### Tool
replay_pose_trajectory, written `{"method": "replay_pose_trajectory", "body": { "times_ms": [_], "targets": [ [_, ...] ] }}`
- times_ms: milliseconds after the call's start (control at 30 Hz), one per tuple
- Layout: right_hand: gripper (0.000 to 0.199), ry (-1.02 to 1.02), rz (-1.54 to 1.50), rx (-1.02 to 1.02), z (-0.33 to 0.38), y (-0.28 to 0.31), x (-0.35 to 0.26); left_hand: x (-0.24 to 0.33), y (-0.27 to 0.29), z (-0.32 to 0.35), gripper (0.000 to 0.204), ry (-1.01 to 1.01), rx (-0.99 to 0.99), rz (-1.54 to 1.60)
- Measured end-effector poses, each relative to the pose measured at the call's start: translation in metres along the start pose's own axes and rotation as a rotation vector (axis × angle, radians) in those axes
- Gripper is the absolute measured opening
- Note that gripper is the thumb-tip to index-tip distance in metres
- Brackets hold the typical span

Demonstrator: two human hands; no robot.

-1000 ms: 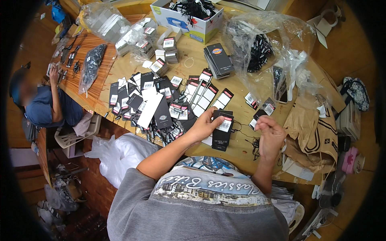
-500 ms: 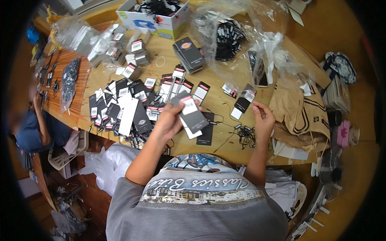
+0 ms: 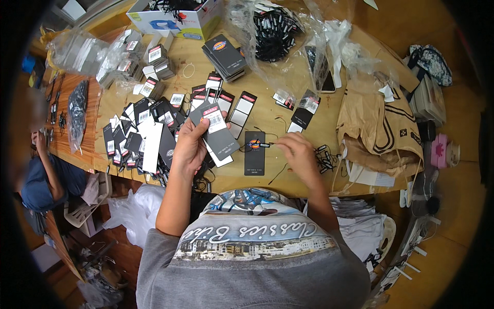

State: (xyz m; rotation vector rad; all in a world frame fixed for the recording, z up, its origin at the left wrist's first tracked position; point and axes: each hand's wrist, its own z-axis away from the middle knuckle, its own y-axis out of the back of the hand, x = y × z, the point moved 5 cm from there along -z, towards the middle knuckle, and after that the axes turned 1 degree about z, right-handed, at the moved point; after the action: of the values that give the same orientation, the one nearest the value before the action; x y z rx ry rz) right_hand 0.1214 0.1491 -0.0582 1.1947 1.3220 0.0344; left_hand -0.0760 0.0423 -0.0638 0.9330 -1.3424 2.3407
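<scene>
My left hand (image 3: 190, 145) is closed on a few hang tags (image 3: 221, 138), a dark grey one with a barcode sticker in front and a white edge showing beneath. In a pinch, my right hand (image 3: 298, 153) grips a thin black tag string (image 3: 264, 145) with a small black plastic piece on it. That string lies across a single dark hang tag (image 3: 254, 164) on the table between my hands. To the left of my left hand spreads a heap of loose tags (image 3: 135, 135). More black strings (image 3: 325, 158) lie tangled just right of my right hand.
Stacked dark tags (image 3: 225, 57) stand farther back, near a white box (image 3: 177, 21) of black strings. A clear bag (image 3: 278, 33) holds more strings. At the right lies a tan garment (image 3: 378, 129). Another person (image 3: 49, 170) sits at the far left.
My right hand has moved left, away from the tags at the right, and now pinches a string over the single dark tag. That tag is less covered. My left hand still holds its tags.
</scene>
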Motion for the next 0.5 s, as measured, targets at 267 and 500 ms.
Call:
{"method": "replay_pose_trajectory", "body": {
  "times_ms": [267,500],
  "targets": [
    [0.008,-0.129,0.261,0.076,-0.020,-0.009,0.011,0.005,0.004,0.006,0.029,-0.012,0.026,-0.047],
    [0.008,-0.148,0.118,-0.082,-0.028,-0.030,0.018,-0.012,-0.002,0.003,0.030,0.072,-0.054,-0.100]
  ]
}}
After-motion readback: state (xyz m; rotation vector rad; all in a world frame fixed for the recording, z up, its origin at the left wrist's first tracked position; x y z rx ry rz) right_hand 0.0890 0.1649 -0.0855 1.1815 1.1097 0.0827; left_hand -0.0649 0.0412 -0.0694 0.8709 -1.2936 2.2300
